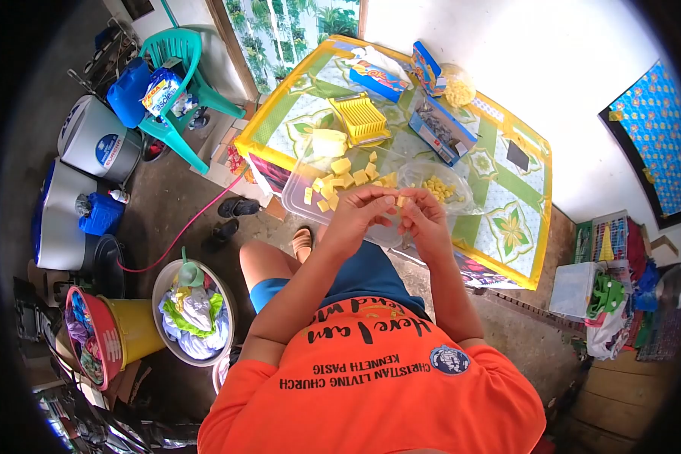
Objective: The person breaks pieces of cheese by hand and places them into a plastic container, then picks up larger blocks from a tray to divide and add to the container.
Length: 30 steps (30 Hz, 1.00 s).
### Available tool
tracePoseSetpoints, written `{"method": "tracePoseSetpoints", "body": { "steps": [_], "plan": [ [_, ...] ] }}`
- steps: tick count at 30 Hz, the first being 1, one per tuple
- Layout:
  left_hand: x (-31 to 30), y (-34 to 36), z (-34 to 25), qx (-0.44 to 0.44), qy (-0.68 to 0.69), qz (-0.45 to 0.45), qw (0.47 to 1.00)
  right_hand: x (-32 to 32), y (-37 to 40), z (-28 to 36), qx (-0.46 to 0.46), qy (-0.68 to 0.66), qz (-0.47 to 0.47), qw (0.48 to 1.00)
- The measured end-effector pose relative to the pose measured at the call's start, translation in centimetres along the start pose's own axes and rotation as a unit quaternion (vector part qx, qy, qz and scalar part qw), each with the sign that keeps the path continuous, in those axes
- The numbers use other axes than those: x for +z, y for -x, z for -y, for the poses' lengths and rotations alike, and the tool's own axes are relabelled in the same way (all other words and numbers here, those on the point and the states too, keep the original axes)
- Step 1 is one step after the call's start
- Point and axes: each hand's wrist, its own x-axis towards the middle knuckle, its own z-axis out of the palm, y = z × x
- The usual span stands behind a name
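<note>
Both my hands meet over the table's front edge. My left hand (pixel 365 215) has its fingertips pinched together near a small yellowish piece (pixel 402 201). My right hand (pixel 425 219) pinches the same piece from the other side. Behind my left hand, a clear plastic tray (pixel 293 186) holds several yellow chunks (pixel 343 179) and a larger pale yellow block (pixel 329 142). Just beyond my right hand, a clear round container (pixel 467 198) holds small yellow pieces (pixel 439 186).
A yellow slotted rack (pixel 359 119), a blue box of small items (pixel 441 130), another blue box (pixel 378 79) and a tub of yellow pieces (pixel 458 92) stand farther back. A dark flat object (pixel 517 156) lies at right. A green chair (pixel 175 76) stands left.
</note>
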Motion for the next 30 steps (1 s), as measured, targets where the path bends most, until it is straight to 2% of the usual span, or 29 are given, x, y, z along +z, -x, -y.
{"method": "tracePoseSetpoints", "body": {
  "steps": [13, 17, 21, 25, 28, 30],
  "plan": [
    [0.5, -0.1, 0.3, 0.029, -0.008, 0.043, 0.999, 0.5, 0.2, -0.5, 0.022, -0.102, -0.005, 0.995],
    [0.2, -0.2, 0.3, -0.014, 0.068, 0.044, 0.997, 0.7, 0.1, -0.9, -0.002, -0.058, 0.003, 0.998],
    [0.8, 0.1, -0.2, 0.001, 0.077, 0.03, 0.997, 1.3, 0.0, -1.2, -0.064, 0.042, -0.02, 0.997],
    [1.0, 0.2, -0.4, -0.002, 0.092, 0.01, 0.996, 1.2, 0.4, -0.8, -0.109, 0.171, -0.035, 0.979],
    [0.8, 0.2, -0.5, -0.015, 0.105, 0.012, 0.994, 0.4, 0.2, -1.1, -0.179, 0.191, -0.008, 0.965],
    [0.7, 0.3, -0.6, -0.023, 0.108, 0.021, 0.994, -0.2, 0.1, -0.9, -0.202, 0.251, -0.002, 0.947]
  ]
}}
